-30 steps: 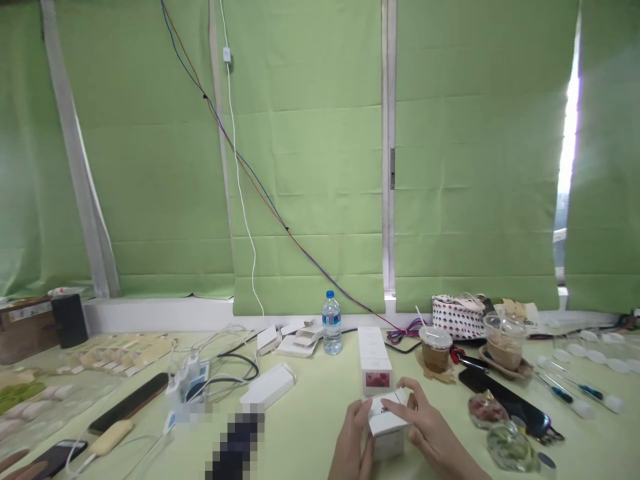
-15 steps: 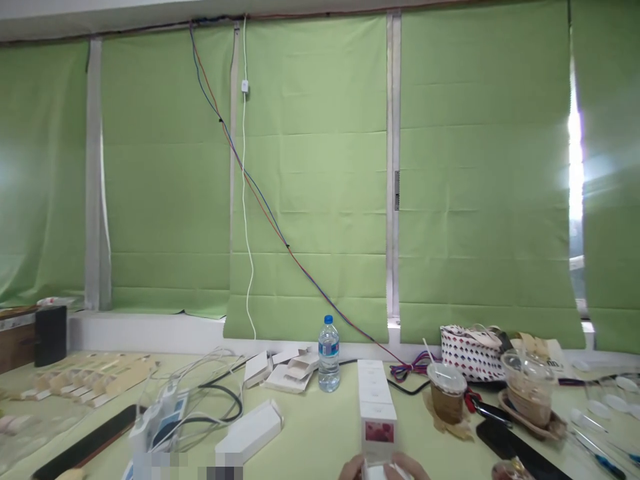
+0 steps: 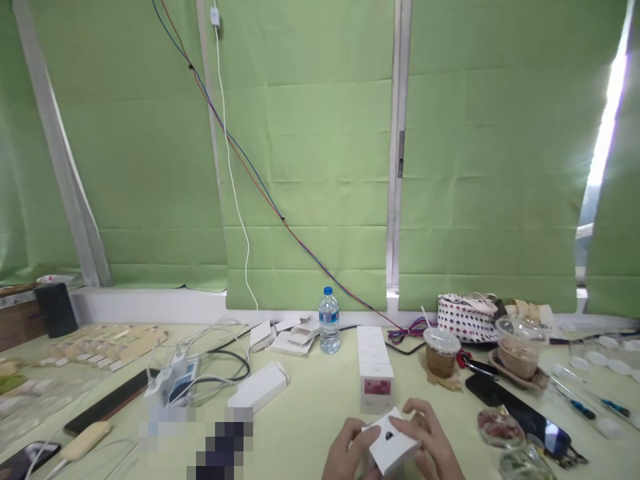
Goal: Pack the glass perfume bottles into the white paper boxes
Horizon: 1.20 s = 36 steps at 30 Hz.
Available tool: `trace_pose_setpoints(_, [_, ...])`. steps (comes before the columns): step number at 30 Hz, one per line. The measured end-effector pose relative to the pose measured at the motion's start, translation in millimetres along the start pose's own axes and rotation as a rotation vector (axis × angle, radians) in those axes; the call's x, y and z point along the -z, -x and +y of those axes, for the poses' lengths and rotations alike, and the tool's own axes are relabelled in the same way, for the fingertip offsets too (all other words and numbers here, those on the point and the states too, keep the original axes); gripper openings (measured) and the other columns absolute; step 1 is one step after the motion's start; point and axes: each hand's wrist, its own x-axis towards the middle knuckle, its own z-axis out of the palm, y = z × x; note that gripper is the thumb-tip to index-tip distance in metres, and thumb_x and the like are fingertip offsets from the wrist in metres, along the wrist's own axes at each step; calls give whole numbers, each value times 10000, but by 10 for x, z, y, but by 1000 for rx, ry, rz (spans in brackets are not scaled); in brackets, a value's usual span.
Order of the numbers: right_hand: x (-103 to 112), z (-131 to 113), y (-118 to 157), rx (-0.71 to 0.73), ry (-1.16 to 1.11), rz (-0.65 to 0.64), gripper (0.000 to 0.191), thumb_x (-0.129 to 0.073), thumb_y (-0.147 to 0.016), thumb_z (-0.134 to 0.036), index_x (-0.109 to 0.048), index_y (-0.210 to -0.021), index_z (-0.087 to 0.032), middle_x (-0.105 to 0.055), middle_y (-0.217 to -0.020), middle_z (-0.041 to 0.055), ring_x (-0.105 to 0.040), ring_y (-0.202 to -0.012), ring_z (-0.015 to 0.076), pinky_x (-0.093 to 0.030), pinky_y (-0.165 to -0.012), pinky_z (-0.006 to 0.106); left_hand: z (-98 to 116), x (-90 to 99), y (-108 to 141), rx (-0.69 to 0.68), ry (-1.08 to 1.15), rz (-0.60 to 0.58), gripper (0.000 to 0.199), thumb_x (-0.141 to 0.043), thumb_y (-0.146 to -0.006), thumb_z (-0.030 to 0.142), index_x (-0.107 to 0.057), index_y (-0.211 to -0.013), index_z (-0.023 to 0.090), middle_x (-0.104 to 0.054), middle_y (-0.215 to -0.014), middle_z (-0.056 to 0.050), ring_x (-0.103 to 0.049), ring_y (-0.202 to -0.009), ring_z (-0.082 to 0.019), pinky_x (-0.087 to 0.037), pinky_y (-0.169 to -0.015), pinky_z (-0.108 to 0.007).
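Between my two hands is a small white box (image 3: 387, 445) with a dark round mark on its upper face. My left hand (image 3: 346, 448) grips it from the left, thumb lying on top. On the other side my right hand (image 3: 431, 437) holds it, with fingers bent over the top and the right edge. The underside of the box is hidden. Just beyond my hands stands a row of white boxes (image 3: 373, 357), the nearest one bearing a pink and red picture on its front.
A water bottle (image 3: 329, 327) stands behind. To the right are a lidded drink cup (image 3: 442, 353), a black phone (image 3: 517, 413) and small clear packets (image 3: 500, 427). To the left lie a long white box (image 3: 260, 388), a power strip with cables (image 3: 173, 383) and opened white cartons (image 3: 295, 337).
The view has tilted down, so both hands and the small white box now show more fully. The row of boxes and the bottle appear higher on the table relative to my hands.
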Motion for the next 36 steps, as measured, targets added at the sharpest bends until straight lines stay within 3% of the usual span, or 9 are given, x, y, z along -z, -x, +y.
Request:
trace_pose_setpoints(4, [-40,-135,-33,-265,-205,40,444,-462,-865,-575,-727,-1009,-248,-535,-919,53,-533,-607,147,-429,-504,255,55,133,11,-236,-89,-220,572,-584,-815,471,-417,-1349,353,-553,-973,-67,-600,-834,-221,-538,-711,-345])
trace_pose_setpoints(10, [-119,-203,-58,-569,-578,74,523,-531,-814,-617,-653,-1113,-206,-673,-742,35,-599,-657,202,-472,-603,292,142,37,84,-126,54,-436,795,-592,-807,498,-185,-1464,315,-512,-1009,-80,-593,-818,-213,-548,-729,-359])
trace_pose_setpoints(13, [-121,-244,-60,-578,-692,100,547,-519,-838,-588,-590,-1219,-202,-684,-734,33,-601,-630,201,-459,-572,289,150,-65,119,-85,137,-405,766,-593,-818,437,-196,-1461,310,-489,-1035,-84,-596,-819,-204,-555,-712,-348])
trace_pose_setpoints(16, [-105,-301,-67,-537,-717,90,531,-565,-831,-530,-568,-1250,-203,-710,-939,68,-626,-764,223,-473,-644,297,189,-89,110,-147,113,-284,722,-593,-821,425,-238,-1444,343,-440,-1174,-109,-563,-1035,-269,-513,-869,-444])
trace_pose_setpoints(19, [-97,-331,-72,-519,-705,90,493,-619,-808,-478,-591,-1219,-207,-703,-1040,73,-632,-866,239,-479,-723,307,261,-60,74,-96,115,-153,909,-691,-735,468,-167,-1465,322,-329,-1393,-140,-346,-1313,-378,-330,-1051,-585])
trace_pose_setpoints(21, [-102,-336,-69,-531,-711,99,459,-623,-810,-470,-611,-1192,-215,-704,-1058,68,-630,-913,242,-480,-764,310,311,-44,44,1,184,-157,1019,-732,-691,484,-117,-1478,281,-261,-1477,-156,-255,-1370,-390,-260,-1090,-602])
trace_pose_setpoints(26, [-120,-334,-46,-566,-724,112,450,-619,-798,-519,-640,-1138,-225,-716,-1036,62,-635,-866,232,-488,-732,305,429,6,-39,47,327,-221,970,-703,-627,649,-281,-1415,273,-404,-1377,-143,-422,-1268,-353,-415,-999,-524])
trace_pose_setpoints(31, [-104,-354,-33,-542,-725,72,491,-616,-774,-548,-620,-1154,-238,-691,-1109,77,-639,-871,253,-486,-742,333,562,139,-65,66,59,-223,621,-654,-735,582,-448,-1284,379,-485,-1324,-42,-508,-1204,-296,-450,-962,-443])
trace_pose_setpoints(36, [-59,-424,-55,-436,-681,-43,716,-603,-725,-615,-460,-1339,-275,-633,-1182,89,-610,-994,298,-463,-849,396,556,176,-31,-37,-218,-187,696,-721,-721,453,-384,-1330,467,-503,-1360,-25,-618,-1066,-288,-541,-828,-448])
